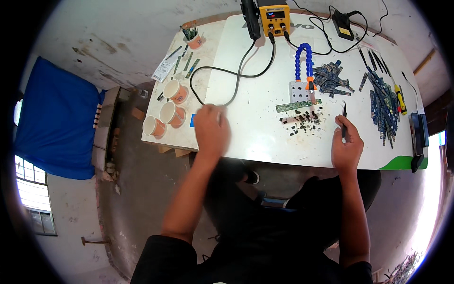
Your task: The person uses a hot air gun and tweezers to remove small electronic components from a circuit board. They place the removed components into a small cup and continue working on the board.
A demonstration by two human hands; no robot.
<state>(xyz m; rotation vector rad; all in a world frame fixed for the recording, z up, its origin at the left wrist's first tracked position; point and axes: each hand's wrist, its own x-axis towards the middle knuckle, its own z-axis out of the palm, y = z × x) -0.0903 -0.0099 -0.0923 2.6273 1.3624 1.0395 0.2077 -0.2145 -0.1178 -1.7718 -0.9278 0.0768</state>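
Observation:
My left hand [212,130] is blurred over the table's left part, fingers pointing down, beside a small blue item [193,120] and right of three paper cups [172,115]; whether it holds anything is unclear. My right hand [347,144] grips black tweezers [344,112], their tips upward, right of scattered small dark chips [304,123]. A green circuit strip [298,105] lies above those chips, against a grey perforated block [299,90] beside a blue segmented hose [298,64].
The white table [255,146] carries piled circuit strips [382,106], a yellow soldering station [275,20] with looping cables [241,75], an iron stand [344,26], several slim tools [376,59], a yellow screwdriver [401,99] and a cup of strips [194,41]. A blue cloth [54,118] hangs left.

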